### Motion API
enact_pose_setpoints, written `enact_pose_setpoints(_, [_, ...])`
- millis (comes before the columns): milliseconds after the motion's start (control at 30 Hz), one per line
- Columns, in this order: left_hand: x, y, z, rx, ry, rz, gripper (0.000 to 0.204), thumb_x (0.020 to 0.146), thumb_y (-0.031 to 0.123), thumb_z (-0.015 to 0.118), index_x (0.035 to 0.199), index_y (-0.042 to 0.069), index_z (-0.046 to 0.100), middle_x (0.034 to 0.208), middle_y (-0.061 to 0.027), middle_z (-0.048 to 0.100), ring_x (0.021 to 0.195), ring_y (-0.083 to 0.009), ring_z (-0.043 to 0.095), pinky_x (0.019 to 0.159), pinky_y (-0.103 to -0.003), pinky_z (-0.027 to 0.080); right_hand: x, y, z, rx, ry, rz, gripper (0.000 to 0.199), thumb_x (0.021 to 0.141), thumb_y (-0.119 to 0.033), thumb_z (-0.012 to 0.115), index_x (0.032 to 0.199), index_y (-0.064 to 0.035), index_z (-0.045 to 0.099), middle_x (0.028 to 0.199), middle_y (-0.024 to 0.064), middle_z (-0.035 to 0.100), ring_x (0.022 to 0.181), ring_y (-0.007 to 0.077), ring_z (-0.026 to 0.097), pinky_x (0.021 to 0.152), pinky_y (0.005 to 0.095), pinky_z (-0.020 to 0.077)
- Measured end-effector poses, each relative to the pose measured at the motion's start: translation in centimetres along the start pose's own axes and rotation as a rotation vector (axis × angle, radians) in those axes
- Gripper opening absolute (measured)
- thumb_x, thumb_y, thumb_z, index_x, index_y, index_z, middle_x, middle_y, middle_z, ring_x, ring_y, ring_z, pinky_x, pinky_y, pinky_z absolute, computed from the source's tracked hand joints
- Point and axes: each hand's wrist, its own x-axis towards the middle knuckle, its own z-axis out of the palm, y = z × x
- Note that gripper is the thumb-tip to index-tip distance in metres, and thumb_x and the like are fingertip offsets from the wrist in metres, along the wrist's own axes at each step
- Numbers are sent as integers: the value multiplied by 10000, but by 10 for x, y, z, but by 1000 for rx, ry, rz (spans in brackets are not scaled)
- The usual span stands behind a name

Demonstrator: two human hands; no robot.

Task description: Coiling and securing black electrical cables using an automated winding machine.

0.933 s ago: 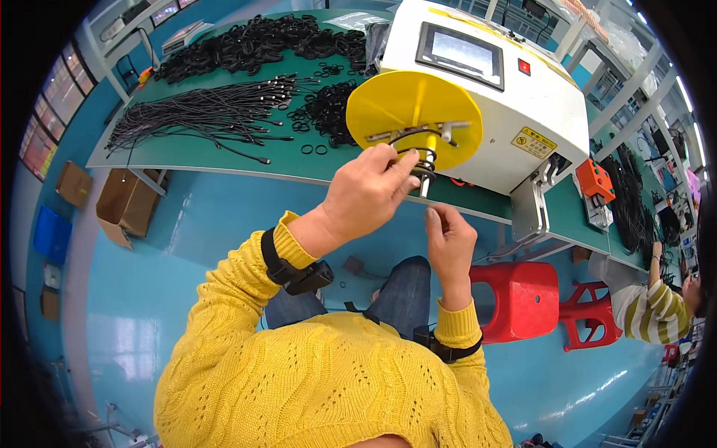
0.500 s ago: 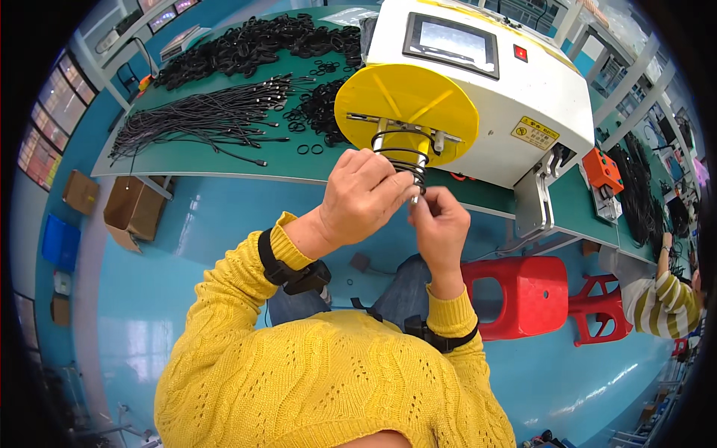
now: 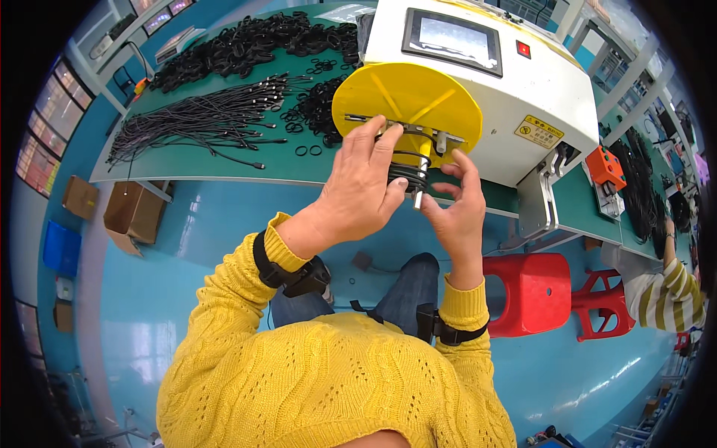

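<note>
Head view: left hand [image 3: 364, 190] gripping black cable coil [image 3: 407, 173] on spindle under yellow disc [image 3: 407, 101]; right hand [image 3: 455, 213] open, pinching cable end; light, limp, springy; best held across loops.

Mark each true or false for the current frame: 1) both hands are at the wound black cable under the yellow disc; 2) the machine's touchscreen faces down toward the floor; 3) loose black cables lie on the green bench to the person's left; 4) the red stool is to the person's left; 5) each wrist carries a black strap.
1) True. The left hand and right hand are at the black cable coil below the yellow disc.
2) False. The touchscreen sits on the machine's top, facing up.
3) True. Black cables lie on the green bench.
4) False. The red stool is to the right.
5) True.
</note>
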Motion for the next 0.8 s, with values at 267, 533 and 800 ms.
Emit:
enact_pose_setpoints(267, [4,-3,-3,-103,-250,-64,516,832,101,463,1261,-120,279,1133,-277,392,1040,-411,413,909,-416,348,6,9,9,273,-223,121,749,666,-36,672,1323,-4,314,1195,144,486,1021,202,539,802,313,494])
enact_pose_setpoints(533, [8,3,-9,-110,-482,-179,435,808,87,547,1176,-71,378,955,-215,473,911,-373,504,771,-415,428,-22,-8,39,55,-148,141,566,798,13,519,1320,26,298,1270,216,407,1106,238,469,897,312,403])
enact_pose_setpoints(800, [14,8,-14,-31,-556,-166,322,780,83,580,1053,-19,442,899,-180,503,760,-351,557,628,-409,460,-24,-22,38,-730,186,-198,526,797,-20,559,1271,69,346,1169,250,466,1098,343,451,878,404,395])
